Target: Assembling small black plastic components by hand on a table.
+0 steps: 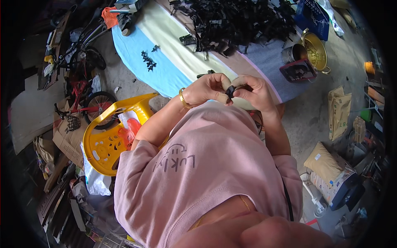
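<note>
small part, precarious pinch

holding a small black part [230, 91] between left hand [209, 89] and right hand [255, 91], upper middle of the frame, with fingers [222, 97] drawn close onto it (well apart from the black pile [244, 25] above); could slip and drop through uneven pressure.

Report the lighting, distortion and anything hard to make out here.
Head view: blackened rim at left and right; pale cloth bright; parts in the black pile largely merging into darkness; small black piece between left hand and right hand too dark for fine detail.
</note>
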`<control>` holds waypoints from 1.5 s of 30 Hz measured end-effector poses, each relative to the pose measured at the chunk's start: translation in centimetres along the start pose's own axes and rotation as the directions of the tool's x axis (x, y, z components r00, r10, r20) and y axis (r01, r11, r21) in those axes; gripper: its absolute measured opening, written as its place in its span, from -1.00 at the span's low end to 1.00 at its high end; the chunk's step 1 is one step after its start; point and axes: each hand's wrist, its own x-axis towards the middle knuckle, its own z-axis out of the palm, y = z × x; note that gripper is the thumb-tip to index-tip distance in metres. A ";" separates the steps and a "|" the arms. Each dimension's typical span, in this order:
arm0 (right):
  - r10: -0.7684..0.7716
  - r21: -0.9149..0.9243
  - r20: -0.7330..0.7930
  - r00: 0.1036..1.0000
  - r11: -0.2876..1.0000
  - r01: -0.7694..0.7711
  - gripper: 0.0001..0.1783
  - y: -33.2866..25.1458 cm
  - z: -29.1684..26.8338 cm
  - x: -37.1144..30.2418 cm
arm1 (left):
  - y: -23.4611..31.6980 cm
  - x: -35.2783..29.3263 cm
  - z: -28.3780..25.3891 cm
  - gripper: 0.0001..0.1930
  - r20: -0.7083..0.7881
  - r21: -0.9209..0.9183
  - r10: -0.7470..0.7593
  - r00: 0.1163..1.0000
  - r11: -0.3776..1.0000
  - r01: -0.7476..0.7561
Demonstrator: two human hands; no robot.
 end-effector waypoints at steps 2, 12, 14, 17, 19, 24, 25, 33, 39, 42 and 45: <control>0.015 -0.019 -0.017 1.000 1.000 -0.015 -0.86 -0.3 0.3 0.2 | -0.2 -0.1 -0.3 -0.75 -0.043 -0.004 -0.038 0.998 0.999 0.038; 0.069 -0.101 -0.367 0.928 0.988 -0.114 -0.83 0.7 1.5 -0.5 | -0.2 0.3 1.0 -0.80 -0.359 0.255 0.236 0.903 0.955 -0.148; 0.039 -0.139 -0.350 0.936 0.986 -0.093 -0.86 0.7 2.0 -0.7 | -0.3 0.5 1.5 -0.78 -0.339 0.300 0.366 0.867 0.915 -0.268; -0.036 -0.190 -0.318 0.947 0.981 -0.027 -0.87 1.1 2.5 -0.5 | -0.2 0.4 2.1 -0.71 -0.334 0.356 0.359 0.871 0.904 -0.236; 0.028 -0.190 -0.318 0.948 0.977 -0.092 -0.87 0.7 2.3 -0.7 | -0.6 0.4 2.1 -0.68 -0.335 0.400 0.375 0.864 0.887 -0.229; 0.021 -0.213 -0.341 0.940 0.972 -0.099 -0.89 0.4 2.4 -0.7 | -1.0 0.3 2.4 -0.74 -0.353 0.426 0.408 0.842 0.871 -0.244; 0.021 -0.213 -0.339 0.941 0.972 -0.098 -0.89 0.3 2.5 -0.7 | -1.0 0.2 2.5 -0.75 -0.357 0.438 0.419 0.835 0.864 -0.247; 0.245 -0.062 -0.265 0.933 0.961 -0.270 -0.83 1.1 2.3 -0.7 | -1.4 -0.3 2.5 -0.81 -0.311 0.648 0.550 0.775 0.719 -0.251; 0.347 -0.165 -0.245 0.905 0.905 -0.391 -0.80 4.9 1.2 -0.1 | -3.0 0.3 -0.4 -0.77 -0.202 0.904 0.582 0.788 0.420 -0.078; 0.251 -0.410 -0.266 0.931 0.844 -0.345 -0.80 7.2 -1.4 1.3 | -4.7 1.6 -4.1 -0.71 -0.265 0.939 0.560 0.785 0.336 0.077; 0.035 -0.738 -0.373 0.927 0.594 -0.320 -0.80 9.5 -4.5 3.7 | -5.8 2.1 -7.4 -0.65 -0.407 0.913 0.512 0.756 0.256 0.318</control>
